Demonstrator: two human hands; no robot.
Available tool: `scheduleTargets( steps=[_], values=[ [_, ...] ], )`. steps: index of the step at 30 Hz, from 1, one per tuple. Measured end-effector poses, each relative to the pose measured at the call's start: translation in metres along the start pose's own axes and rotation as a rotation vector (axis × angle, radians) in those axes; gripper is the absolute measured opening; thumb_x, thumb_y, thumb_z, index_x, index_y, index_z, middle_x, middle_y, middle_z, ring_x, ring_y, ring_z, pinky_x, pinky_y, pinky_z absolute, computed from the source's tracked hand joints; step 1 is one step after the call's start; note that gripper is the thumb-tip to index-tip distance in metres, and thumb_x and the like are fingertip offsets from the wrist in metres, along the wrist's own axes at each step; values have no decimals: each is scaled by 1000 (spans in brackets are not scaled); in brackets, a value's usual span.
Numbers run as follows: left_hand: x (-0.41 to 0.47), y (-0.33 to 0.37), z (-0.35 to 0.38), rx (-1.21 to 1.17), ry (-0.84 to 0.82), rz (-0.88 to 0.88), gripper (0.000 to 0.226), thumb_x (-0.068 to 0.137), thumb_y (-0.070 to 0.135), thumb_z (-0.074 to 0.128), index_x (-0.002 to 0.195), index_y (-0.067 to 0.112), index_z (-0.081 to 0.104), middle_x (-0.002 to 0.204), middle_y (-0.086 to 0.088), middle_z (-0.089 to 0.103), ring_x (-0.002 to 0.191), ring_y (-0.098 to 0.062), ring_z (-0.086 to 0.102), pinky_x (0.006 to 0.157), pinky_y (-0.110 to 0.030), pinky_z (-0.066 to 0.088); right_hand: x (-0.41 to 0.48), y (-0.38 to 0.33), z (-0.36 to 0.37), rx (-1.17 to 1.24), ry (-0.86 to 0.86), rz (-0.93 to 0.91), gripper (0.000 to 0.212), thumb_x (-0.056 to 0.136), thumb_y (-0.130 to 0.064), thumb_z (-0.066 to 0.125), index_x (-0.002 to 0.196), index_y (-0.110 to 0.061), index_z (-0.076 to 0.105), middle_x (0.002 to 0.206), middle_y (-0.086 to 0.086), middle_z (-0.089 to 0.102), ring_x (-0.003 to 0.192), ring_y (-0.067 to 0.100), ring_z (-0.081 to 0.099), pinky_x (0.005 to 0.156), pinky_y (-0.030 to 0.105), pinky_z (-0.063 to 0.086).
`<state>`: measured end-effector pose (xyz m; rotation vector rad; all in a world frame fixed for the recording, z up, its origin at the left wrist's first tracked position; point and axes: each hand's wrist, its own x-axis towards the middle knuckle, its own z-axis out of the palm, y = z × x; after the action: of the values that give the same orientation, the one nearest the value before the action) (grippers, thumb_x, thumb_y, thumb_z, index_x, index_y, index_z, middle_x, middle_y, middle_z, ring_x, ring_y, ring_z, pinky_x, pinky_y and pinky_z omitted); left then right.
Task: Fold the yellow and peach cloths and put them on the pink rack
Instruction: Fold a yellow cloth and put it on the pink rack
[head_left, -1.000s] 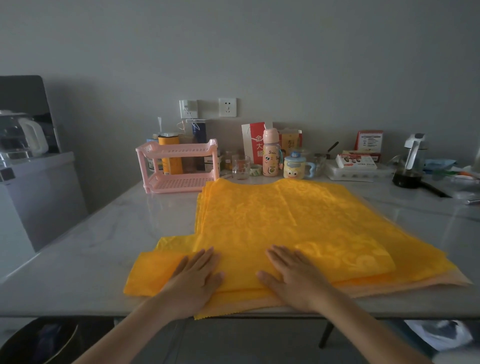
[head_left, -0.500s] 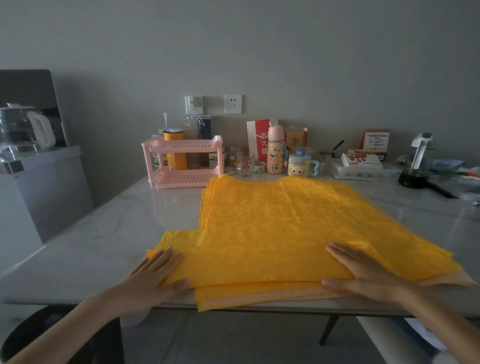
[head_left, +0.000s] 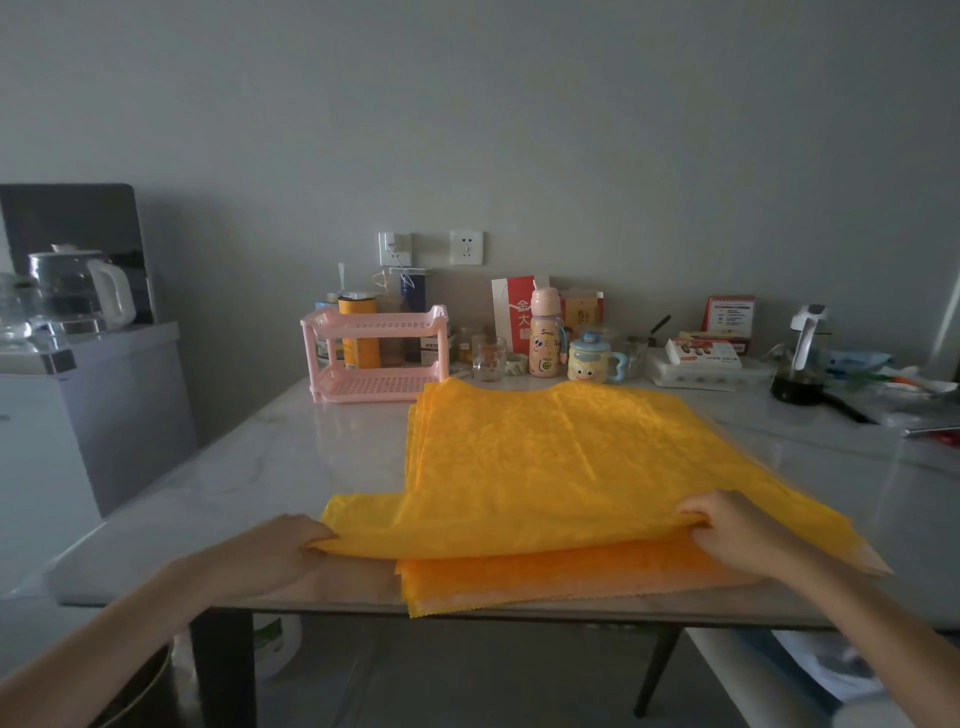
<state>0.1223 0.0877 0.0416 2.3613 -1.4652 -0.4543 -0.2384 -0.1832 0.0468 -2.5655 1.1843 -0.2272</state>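
A yellow cloth (head_left: 561, 467) lies spread over the near half of the marble table (head_left: 249, 467), reaching from the near edge back toward the far side, where its far left corner stops just short of the pink rack (head_left: 376, 353). The left hand (head_left: 275, 551) pinches the near left corner of the cloth's top layer, fingers curled shut on the fabric just above the table's near edge. The right hand (head_left: 737, 530) grips the same layer near its near right corner, fingers closed over the edge and lifting it slightly off the layers below. Under the raised layer more yellow fabric shows, and beneath that a peach cloth (head_left: 571, 592) peeks out along the near edge and at the near right corner. The rack stands empty on both shelves at the far left of the table, with bottles and cups (head_left: 543, 340) crowded along the far edge beside it.
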Motion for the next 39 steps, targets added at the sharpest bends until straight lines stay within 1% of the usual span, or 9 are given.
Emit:
scheduleTargets(
  steps=[4,8,13,16,21,26,31,34,39],
  values=[
    [1,-17,-28,-220,195,6,36,79,28,71,48,23,53,48,6,46,55,-7,46,52,-14,33,-14,-2,-33,194,51,22,23,82,-30,67,94,-11,66,90,5,62,96,34,60,76,36,46],
    [28,-17,-26,-676,337,-181,11,84,19,65,81,14,56,77,0,55,74,-18,55,63,-25,47,13,15,-36,462,254,186,109,29,-84,63,107,-7,64,104,9,66,94,26,61,76,35,49],
    [73,-12,4,-411,556,-305,43,90,24,58,53,13,38,52,-3,36,52,-18,37,50,-30,22,52,4,-1,430,367,305,64,87,-35,62,134,4,43,139,20,44,120,35,48,91,41,42],
    [84,-15,20,-203,609,-325,44,90,26,56,53,14,37,57,-9,45,61,-28,49,53,-32,27,66,9,22,172,399,295,55,92,-31,54,132,5,44,134,21,49,120,36,49,93,40,42],
    [88,-8,22,195,627,-318,28,94,38,44,86,12,51,99,-15,64,93,-34,59,67,-34,40,72,12,35,-93,480,376,38,93,-32,52,117,-2,52,95,16,64,85,33,62,64,36,51],
    [89,15,27,499,661,-22,44,75,21,74,114,5,59,108,-15,62,99,-36,59,77,-44,48,71,-40,37,-250,543,191,38,92,-14,52,128,-5,46,125,14,52,113,29,50,92,36,42],
    [96,78,47,219,264,190,48,101,37,21,147,23,20,155,3,16,144,-14,7,117,-34,6,74,-157,66,57,183,-375,41,100,-17,36,140,-12,39,146,6,40,135,20,34,109,29,25],
    [95,76,65,430,81,157,51,101,32,19,148,24,2,157,5,-4,144,-14,-7,117,-40,-3,77,-178,90,-60,-46,-396,52,101,-37,18,147,-12,23,154,5,22,142,20,17,115,33,13],
    [88,49,67,288,19,42,57,97,51,12,147,31,-4,155,10,-12,142,-8,-11,117,-37,-8,70,-132,86,-164,-145,-262,118,46,-74,-16,150,-23,4,157,-5,-6,144,11,-6,115,34,-5]
  ],
)
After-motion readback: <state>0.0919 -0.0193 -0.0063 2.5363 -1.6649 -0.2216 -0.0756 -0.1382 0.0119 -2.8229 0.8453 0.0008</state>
